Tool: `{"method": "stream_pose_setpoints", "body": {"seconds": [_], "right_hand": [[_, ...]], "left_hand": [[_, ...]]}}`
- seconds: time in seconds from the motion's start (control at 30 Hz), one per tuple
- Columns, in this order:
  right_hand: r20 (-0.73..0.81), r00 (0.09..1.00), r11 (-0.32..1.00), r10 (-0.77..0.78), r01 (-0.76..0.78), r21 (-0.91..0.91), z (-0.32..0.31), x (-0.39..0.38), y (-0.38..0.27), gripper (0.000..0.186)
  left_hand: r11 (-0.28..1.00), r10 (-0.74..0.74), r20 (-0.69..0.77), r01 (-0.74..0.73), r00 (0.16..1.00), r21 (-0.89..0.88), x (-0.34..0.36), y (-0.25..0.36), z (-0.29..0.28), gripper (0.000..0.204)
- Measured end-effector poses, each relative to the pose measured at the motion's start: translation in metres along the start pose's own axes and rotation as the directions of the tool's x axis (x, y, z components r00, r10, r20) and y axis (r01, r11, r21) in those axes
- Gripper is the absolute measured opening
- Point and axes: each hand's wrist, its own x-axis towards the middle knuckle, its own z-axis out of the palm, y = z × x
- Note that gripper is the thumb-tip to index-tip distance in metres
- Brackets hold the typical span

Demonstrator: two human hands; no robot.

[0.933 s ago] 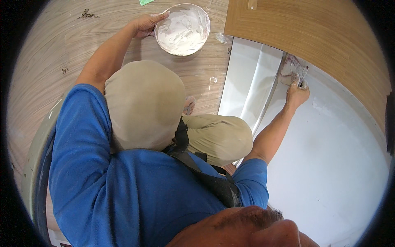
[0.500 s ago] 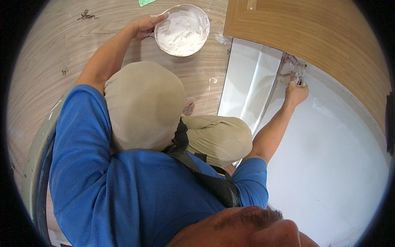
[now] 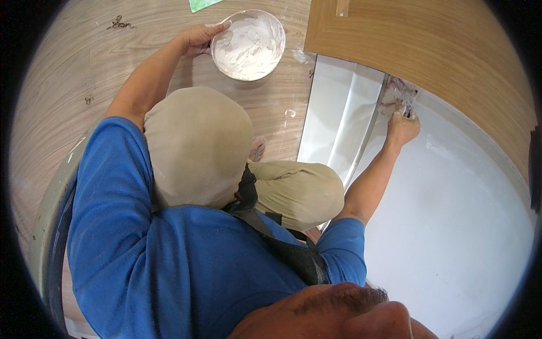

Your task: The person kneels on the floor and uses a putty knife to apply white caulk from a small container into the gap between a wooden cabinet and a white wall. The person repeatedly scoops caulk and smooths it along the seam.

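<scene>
My left hand (image 3: 200,39) grips the rim of a round bowl (image 3: 213,62), its thumb over the edge and its other fingers largely hidden beneath. White paste (image 3: 248,48) is smeared thickly over the bowl's inside. On the right, my arm stretches out to a pale wall panel (image 3: 440,186). There my right hand (image 3: 403,125) is closed on a putty knife (image 3: 398,95) with a wide, paste-smeared blade. The blade lies at the panel's upper corner, close under the wood-coloured surface. How firmly it presses there I cannot tell.
A wood-coloured panel (image 3: 418,39) borders the pale wall along the top right. White grooved trim (image 3: 333,107) runs between wall and wood-patterned floor (image 3: 124,62). Dark scraps (image 3: 120,23) and a green piece (image 3: 202,4) lie on the floor. A curved greenish-grey edge (image 3: 53,209) is at my left.
The whole view has shifted very slightly. Both hands keep their holds, with the bowl and the putty knife in almost the same places.
</scene>
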Motion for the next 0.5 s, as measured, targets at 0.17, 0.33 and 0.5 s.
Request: {"method": "stream_pose_setpoints", "body": {"seconds": [0.17,0.33,0.5], "right_hand": [[0.020,0.999,0.998,0.045,-0.046,0.031,-0.006,-0.002,-0.007,0.026],[0.006,0.999,0.998,0.040,-0.041,0.048,-0.008,-0.002,-0.004,0.022],[-0.085,0.996,0.999,0.034,-0.032,0.032,-0.020,-0.001,0.003,0.022]], "left_hand": [[1.000,0.013,0.003,-0.013,1.000,0.012,-0.011,0.009,0.011,0.075],[0.999,0.030,0.019,-0.030,0.999,-0.013,-0.006,0.004,0.007,0.079],[0.998,0.049,0.011,-0.048,0.999,-0.027,0.000,-0.002,0.001,0.074]]}}
